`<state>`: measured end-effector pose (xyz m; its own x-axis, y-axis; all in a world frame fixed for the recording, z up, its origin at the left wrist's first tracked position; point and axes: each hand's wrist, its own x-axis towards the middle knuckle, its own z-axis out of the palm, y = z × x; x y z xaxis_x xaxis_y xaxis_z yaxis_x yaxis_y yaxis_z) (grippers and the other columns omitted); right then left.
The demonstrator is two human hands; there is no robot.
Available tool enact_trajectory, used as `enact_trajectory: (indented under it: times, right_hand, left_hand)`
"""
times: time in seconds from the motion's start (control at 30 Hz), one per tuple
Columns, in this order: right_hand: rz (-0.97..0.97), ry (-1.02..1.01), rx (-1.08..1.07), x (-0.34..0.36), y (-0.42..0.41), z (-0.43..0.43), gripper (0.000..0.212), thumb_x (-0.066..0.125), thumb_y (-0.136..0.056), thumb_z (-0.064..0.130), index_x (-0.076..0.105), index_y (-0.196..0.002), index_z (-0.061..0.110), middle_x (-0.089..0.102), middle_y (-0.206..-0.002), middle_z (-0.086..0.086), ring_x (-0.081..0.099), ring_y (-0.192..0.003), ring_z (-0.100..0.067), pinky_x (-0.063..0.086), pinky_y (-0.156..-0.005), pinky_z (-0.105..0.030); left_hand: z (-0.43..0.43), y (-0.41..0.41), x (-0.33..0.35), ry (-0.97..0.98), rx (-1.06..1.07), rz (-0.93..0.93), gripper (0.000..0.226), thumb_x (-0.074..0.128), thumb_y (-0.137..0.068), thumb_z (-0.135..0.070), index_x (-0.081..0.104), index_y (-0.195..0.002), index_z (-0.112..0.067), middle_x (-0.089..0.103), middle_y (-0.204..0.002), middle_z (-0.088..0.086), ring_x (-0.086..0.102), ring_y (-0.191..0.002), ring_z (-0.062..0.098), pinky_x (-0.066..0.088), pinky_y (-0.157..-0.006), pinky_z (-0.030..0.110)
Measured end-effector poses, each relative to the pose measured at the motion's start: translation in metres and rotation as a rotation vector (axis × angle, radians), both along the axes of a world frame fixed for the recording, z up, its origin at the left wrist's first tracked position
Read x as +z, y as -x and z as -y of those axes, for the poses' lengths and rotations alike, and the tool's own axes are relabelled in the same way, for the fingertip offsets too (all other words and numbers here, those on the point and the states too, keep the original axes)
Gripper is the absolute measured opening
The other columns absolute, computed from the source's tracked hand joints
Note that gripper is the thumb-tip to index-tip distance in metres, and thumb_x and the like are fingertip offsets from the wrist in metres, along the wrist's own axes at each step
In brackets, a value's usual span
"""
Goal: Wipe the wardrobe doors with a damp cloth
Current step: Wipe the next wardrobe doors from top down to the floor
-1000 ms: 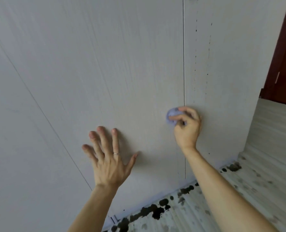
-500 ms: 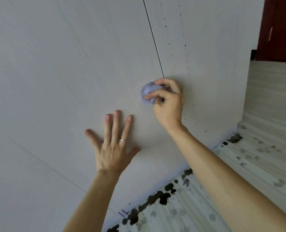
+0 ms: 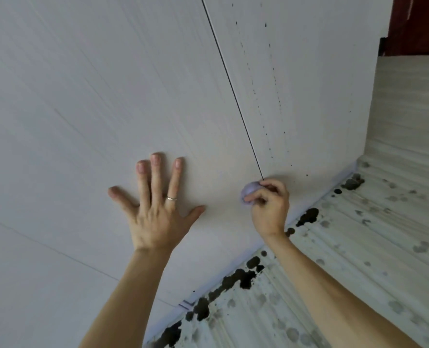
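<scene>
Pale grey wardrobe doors (image 3: 113, 91) fill most of the head view, split by a thin dark seam (image 3: 231, 84). My left hand (image 3: 155, 209) lies flat on the left door, fingers spread, a ring on one finger. My right hand (image 3: 268, 207) is closed around a small bunched lilac cloth (image 3: 248, 192), pressed against the door where the seam's visible part ends, close to the door's edge. Only a rounded part of the cloth shows past my fingers.
Rows of small dark holes (image 3: 271, 101) run along the right-hand panel. Beyond the doors' edge lies a ribbed pale surface (image 3: 359, 259) with black blotches (image 3: 236, 280) and grey spots. A dark red surface (image 3: 416, 23) shows at the top right.
My right hand with the cloth has moved along the seam toward the doors' edge by the blotched surface. My left hand stays flat on the door. The view has shifted and tilted.
</scene>
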<state>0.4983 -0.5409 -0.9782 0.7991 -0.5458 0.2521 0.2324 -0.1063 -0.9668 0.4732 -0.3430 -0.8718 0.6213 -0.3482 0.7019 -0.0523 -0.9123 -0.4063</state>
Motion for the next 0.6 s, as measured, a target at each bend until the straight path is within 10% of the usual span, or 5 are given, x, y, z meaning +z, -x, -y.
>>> enact_trajectory:
  times: [0.27, 0.6]
  right_hand:
    - [0.53, 0.255, -0.153, 0.086, -0.023, -0.018, 0.043, 0.049, -0.066, -0.018, 0.076, -0.066, 0.016, 0.053, -0.11, 0.004, 0.057, -0.094, -0.038, 0.047, -0.082, -0.037]
    - [0.163, 0.332, 0.098, -0.03, 0.002, -0.022, 0.04, 0.063, -0.065, -0.015, 0.069, -0.069, 0.024, 0.053, -0.107, -0.002, 0.049, -0.104, -0.033, 0.048, -0.081, -0.047]
  left_hand:
    - [-0.002, -0.004, -0.006, -0.026, 0.002, 0.014, 0.118, 0.063, -0.072, -0.082, 0.008, -0.161, -0.029, -0.017, -0.167, 0.003, -0.013, -0.154, 0.025, -0.003, -0.105, 0.078]
    - [-0.004, -0.005, -0.007, -0.024, -0.007, 0.049, 0.117, 0.066, -0.071, -0.081, 0.011, -0.161, -0.029, -0.015, -0.168, 0.003, -0.01, -0.155, 0.025, -0.003, -0.106, 0.078]
